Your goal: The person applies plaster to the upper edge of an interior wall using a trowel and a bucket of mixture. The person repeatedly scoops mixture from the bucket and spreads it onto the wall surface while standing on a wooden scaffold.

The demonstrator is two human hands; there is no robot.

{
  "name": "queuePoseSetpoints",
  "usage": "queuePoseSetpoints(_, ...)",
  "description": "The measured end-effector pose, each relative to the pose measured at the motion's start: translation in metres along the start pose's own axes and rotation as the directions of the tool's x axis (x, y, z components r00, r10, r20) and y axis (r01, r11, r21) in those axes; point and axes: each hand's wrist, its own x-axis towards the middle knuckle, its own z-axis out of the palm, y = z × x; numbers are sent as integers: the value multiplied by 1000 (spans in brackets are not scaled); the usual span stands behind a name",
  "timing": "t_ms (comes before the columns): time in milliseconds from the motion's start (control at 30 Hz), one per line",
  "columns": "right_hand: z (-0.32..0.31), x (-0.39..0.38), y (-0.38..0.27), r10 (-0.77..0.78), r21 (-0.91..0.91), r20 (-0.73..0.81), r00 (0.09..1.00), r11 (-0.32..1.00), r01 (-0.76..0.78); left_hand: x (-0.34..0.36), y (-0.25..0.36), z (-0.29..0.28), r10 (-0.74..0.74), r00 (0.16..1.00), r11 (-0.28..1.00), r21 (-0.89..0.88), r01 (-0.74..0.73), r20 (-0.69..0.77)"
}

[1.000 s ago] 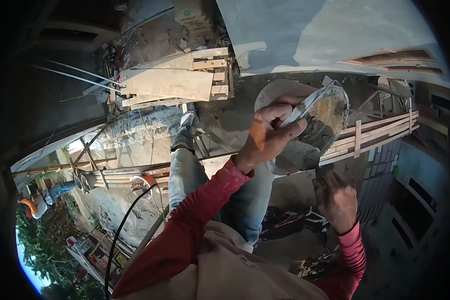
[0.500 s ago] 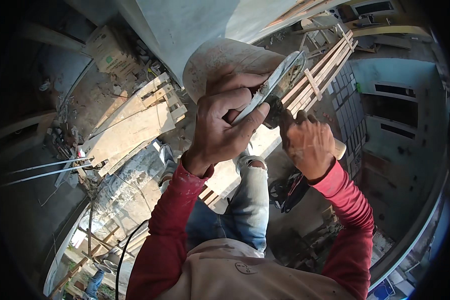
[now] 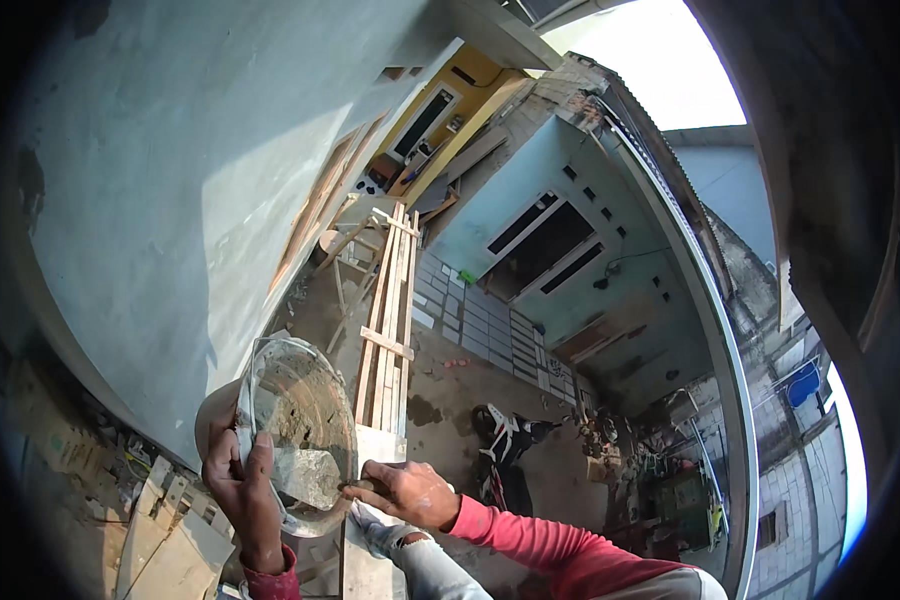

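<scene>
Half a second ago the round, mortar-crusted grey bucket (image 3: 222, 403) showed nearly edge-on; now its mouth faces up to view, apparently leaving the mix open to the grey-bladed trowel (image 3: 310, 478) inside. The left hand (image 3: 242, 482) is clamped on the bucket's rim — the right hand (image 3: 410, 495) closed round the trowel's handle. Below runs a pale wooden plank (image 3: 382, 443); beyond, a turquoise painted wall (image 3: 550, 160) and a red-white-black motorbike (image 3: 505, 440).

Red sleeves (image 3: 540, 545), faded jeans (image 3: 438, 572)
</scene>
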Motion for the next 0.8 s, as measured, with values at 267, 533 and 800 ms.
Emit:
queuePoseSetpoints(267, -111, -16, -4, -143, -92, -152, 978, 987, 130, 1, 27, -16, -175, 984, 934, -312, 174, 24)
queuePoseSetpoints(533, -212, -25, -65, -159, -63, 98, 982, 984, 165, -4, 81, -23, -87, 995, 940, -334, 63, -57)
queuePoseSetpoints(800, -236, -50, -85, 157, 348, -457, 876, 937, 14, -15, 94, -46, -37, 989, 976, -219, 4, -144)
